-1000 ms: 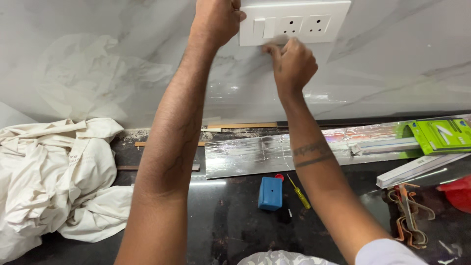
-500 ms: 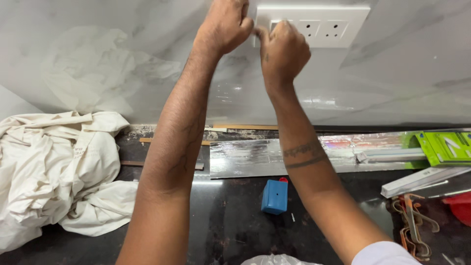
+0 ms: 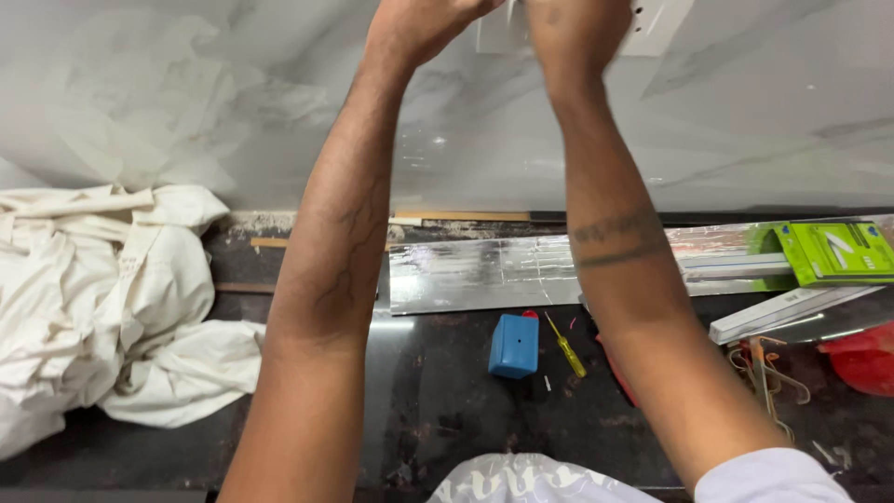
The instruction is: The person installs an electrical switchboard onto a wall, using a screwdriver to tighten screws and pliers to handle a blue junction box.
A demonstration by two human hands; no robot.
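Note:
Both my arms reach up to a white socket plate (image 3: 663, 26) on the grey marble wall, at the top edge of the view. My left hand (image 3: 424, 23) curls at the plate's left end. Just to its right, my right hand (image 3: 575, 33) is closed against the plate's front and covers its middle. The top of the frame cuts off the fingertips of both hands. Only the plate's lower corners show beside the hands.
On the dark counter below lie a blue box (image 3: 514, 346), a yellow-handled screwdriver (image 3: 565, 346), a shiny foil sheet (image 3: 484, 270), a green package (image 3: 829, 251), white trunking strips (image 3: 792, 312), wire hooks (image 3: 764, 368) and a red object (image 3: 864, 359). Crumpled white cloth (image 3: 93, 298) fills the left.
My view has tilted down and moved closer, so the plate has slid to the top edge. My right hand has moved from below the plate up onto its front, next to my left hand.

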